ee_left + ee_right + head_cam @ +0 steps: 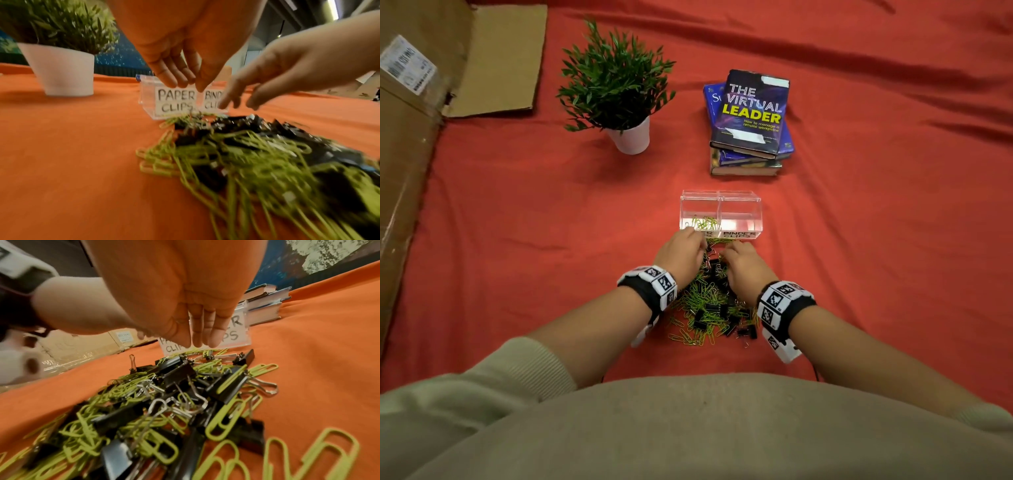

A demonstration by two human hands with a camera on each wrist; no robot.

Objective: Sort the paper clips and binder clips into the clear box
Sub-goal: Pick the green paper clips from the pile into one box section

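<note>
Head view: both hands sit at frame centre over a mixed pile (pixel 710 301) of green paper clips (pixel 690 337) and black binder clips (pixel 703 320) on a red-orange cloth (pixel 859 240). Clear box (pixel 720 214) just above the hands, two compartments; left one holds some green paper clips, right one, labelled BINDER CLIPS, looks bare. Pile's upper end reaches the box front. Left hand (pixel 681 251) at the box's lower left edge, right hand (pixel 744 265) just beside it, lower right. Left wrist view: left-hand fingers (pixel 174 71) extended, close together, pointing down at the PAPER CLIPS label, nothing visibly held; right hand (pixel 287 71) enters from frame right, fingers spread and relaxed above the pile. Right wrist view: right-hand fingers (pixel 205 327) straight, together, tips above the clips, nothing gripped. Plant (pixel 616 85) in white pot upper left of centre, books (pixel 751 120) upper right of centre, cardboard (pixel 421 102) along the left edge.
</note>
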